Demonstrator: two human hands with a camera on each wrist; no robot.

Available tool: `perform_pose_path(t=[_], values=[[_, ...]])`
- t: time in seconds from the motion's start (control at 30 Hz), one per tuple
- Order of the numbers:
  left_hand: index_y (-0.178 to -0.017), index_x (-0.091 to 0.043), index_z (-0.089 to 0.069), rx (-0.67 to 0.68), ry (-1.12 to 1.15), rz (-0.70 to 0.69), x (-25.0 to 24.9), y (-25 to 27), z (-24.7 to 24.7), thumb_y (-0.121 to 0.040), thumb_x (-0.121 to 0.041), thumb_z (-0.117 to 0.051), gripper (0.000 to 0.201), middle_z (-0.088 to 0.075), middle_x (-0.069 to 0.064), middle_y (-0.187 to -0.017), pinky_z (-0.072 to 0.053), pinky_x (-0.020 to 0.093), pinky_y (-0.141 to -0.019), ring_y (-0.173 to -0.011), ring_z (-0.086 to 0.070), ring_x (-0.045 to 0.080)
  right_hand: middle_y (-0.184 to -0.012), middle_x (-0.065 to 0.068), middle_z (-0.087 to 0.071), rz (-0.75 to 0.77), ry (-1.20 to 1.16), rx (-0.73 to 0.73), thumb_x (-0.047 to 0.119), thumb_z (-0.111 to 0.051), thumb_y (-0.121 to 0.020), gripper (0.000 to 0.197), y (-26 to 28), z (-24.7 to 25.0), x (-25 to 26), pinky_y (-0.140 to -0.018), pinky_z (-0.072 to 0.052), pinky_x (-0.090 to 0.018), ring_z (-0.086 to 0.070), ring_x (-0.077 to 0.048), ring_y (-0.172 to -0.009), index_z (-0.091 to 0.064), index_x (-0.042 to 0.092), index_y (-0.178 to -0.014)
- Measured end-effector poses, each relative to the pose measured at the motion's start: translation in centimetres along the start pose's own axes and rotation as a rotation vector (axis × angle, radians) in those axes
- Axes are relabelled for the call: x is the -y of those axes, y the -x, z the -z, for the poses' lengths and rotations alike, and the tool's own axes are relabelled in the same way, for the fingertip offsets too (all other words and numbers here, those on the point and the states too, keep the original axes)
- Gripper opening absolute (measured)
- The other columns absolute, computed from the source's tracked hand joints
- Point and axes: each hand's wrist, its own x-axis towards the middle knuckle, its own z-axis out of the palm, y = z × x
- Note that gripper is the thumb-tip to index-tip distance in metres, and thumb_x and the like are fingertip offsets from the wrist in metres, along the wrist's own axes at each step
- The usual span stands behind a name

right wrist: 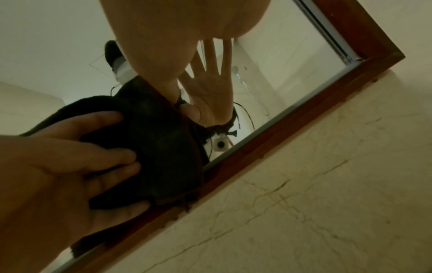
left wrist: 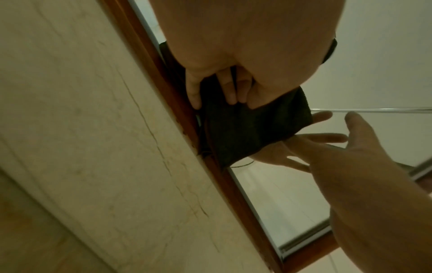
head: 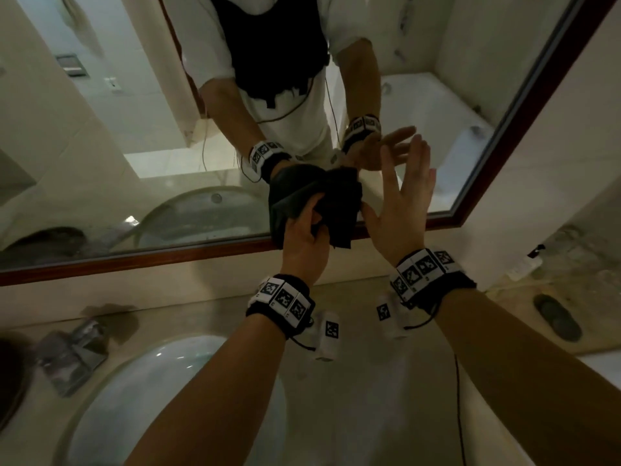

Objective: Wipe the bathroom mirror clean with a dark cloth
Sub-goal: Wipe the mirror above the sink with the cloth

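low on the mirror (head: 188, 136), by its wooden frame (head: 134, 260), left hand (head: 304, 245) bunches the dark cloth (head: 339, 196) for pressure; right hand (head: 401, 210) spread, holding nothing, apparently steadying.

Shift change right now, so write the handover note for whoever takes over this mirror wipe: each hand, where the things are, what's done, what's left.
Left hand: grips the bunched dark cloth, fingers curled into it, pressing it to the mirror at the wooden bottom frame.
Right hand: open, fingers spread, holds nothing; its thumb is at the cloth's right edge and the fingers are raised in front of the glass.
Done: cloth is on the glass at the lower edge, toward the right; how much has already been wiped cannot be told.
Left: wipe the remaining glass.
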Motion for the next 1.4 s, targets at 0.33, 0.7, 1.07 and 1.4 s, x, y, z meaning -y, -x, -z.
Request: perform_pose_path(t=[0.33,0.7,1.07,1.4], values=[[-0.138,-0.019,-0.048,-0.063,-0.065,-0.051,3.3,0.6,9.3,-0.091,0.003,-0.054,0.053,-0.049,0.014,-0.131,-0.046,0.038,-0.106,-0.117,-0.052,0.019,-0.159,-0.031,0.008,-0.172,0.061,0.068,0.066,-0.065,-0.079,0.11,-0.6,-1.6,3.4,-0.118,-0.009,-0.062,0.009,-0.05,-0.146,0.001,0.027,-0.157],[-0.122,-0.015,-0.052,-0.25,-0.094,-0.065,4.8,1.0,16.1,-0.089,0.001,-0.059,0.037,-0.054,0.014,-0.095,-0.048,0.04,-0.101,-0.096,-0.056,0.018,-0.157,-0.036,-0.002,-0.133,0.044,0.01,0.058,-0.073,-0.075,0.109,-0.4,-2.7,2.4,-0.113,-0.015,-0.068,0.0,-0.055,-0.145,-0.011,0.02,-0.156],[-0.122,-0.022,-0.053,-0.246,-0.106,-0.038,3.4,0.5,12.1,-0.086,-0.019,-0.058,0.036,-0.059,0.002,-0.094,-0.047,0.028,-0.089,-0.092,-0.058,0.013,-0.158,-0.034,0.0,-0.122,0.053,0.061,0.065,-0.066,-0.079,0.109,-0.4,-3.2,2.0,-0.117,-0.007,-0.065,0.002,-0.054,-0.145,-0.003,0.022,-0.157],[-0.125,-0.022,-0.055,-0.111,-0.04,-0.126,-1.9,-0.6,4.6,-0.088,-0.01,-0.058,0.038,-0.056,0.009,-0.091,-0.047,0.026,-0.092,-0.091,-0.056,0.019,-0.161,-0.028,-0.001,-0.089,0.069,0.031,0.053,-0.072,-0.082,0.11,0.0,-2.8,1.5,-0.117,-0.014,-0.063,0.0,-0.05,-0.147,0.006,0.032,-0.156]])
